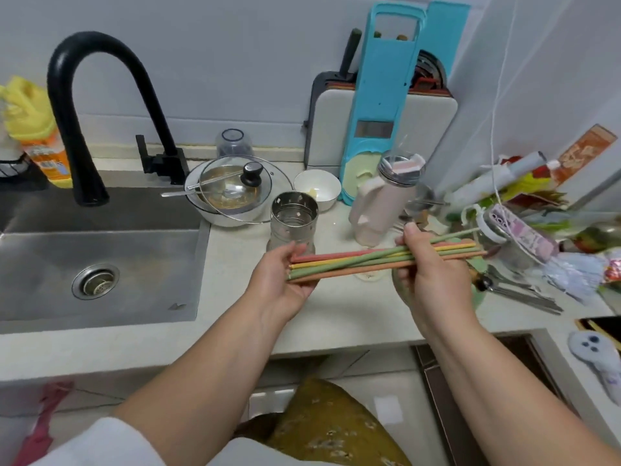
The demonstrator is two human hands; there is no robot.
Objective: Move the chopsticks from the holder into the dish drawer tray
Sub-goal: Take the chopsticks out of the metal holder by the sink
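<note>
A bundle of several coloured chopsticks [363, 261], red, yellow, green and orange, lies level above the counter between both hands. My left hand [280, 280] cups their thick ends from below and beside. My right hand [428, 275] pinches the bundle nearer its thin ends, thumb on top. Just behind my left hand stands the perforated steel holder [294, 219], upright, with nothing visible inside it. No dish drawer tray is in view.
A steel sink [100, 260] with a black tap [84, 116] fills the left. Behind the holder are a lidded pan [235, 191], a white bowl [317, 189] and a pink jug [379, 210]. Cluttered packets and metal cutlery [524, 290] crowd the right counter.
</note>
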